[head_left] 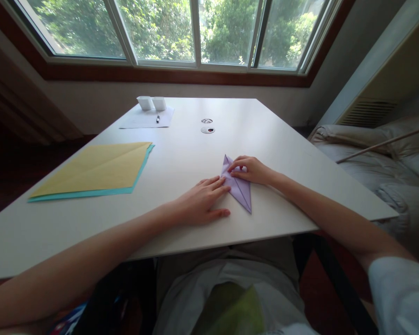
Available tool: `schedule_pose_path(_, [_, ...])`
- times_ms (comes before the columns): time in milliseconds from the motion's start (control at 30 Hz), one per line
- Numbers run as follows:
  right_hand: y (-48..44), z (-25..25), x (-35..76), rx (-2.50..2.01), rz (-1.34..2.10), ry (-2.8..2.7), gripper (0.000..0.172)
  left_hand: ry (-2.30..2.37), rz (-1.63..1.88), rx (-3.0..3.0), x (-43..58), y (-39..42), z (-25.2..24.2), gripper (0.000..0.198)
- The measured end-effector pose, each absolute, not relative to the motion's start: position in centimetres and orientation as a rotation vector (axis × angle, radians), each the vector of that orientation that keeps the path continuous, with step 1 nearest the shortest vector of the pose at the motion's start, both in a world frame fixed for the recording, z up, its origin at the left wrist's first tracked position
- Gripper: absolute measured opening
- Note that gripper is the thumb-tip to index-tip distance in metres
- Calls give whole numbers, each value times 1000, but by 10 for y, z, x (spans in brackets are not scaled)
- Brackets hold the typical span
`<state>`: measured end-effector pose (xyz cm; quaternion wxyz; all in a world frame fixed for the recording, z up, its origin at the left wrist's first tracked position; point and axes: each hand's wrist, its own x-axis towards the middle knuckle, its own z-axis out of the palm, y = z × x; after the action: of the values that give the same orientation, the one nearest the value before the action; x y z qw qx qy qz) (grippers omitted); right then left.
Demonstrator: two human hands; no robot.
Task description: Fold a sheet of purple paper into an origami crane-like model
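A piece of purple origami paper (242,191), folded into a narrow diamond with a crease along its length, lies on the table in front of me. My left hand (204,202) rests flat at its left side, fingers stretched out and fingertips on the paper's left edge. From the right, my right hand (249,170) reaches over the upper part of the paper. Its fingers are bent, with thumb and fingertips drawn together on the paper's surface. They cover part of the upper folds.
Yellow and turquoise paper sheets (94,170) lie stacked on the white table (181,139) at the left. Farther back, a white sheet (136,122) bears a pen (158,119) and two small white containers (152,103). Two round discs (207,130) sit mid-table. A sofa (363,139) stands right.
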<state>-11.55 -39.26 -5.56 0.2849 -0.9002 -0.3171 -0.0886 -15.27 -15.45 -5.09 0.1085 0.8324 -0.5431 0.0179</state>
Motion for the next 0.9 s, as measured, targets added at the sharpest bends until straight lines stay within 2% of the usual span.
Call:
schedule_pose_path(633, [-390, -52, -111, -2456, -265, -742, 19, -1598, -59, 2427, -133, -158, -51, 66])
schedule_pose_path(900, [-396, -49, -114, -2443, -200, -838, 18, -1612, 25, 2426, -128, -160, -53, 50])
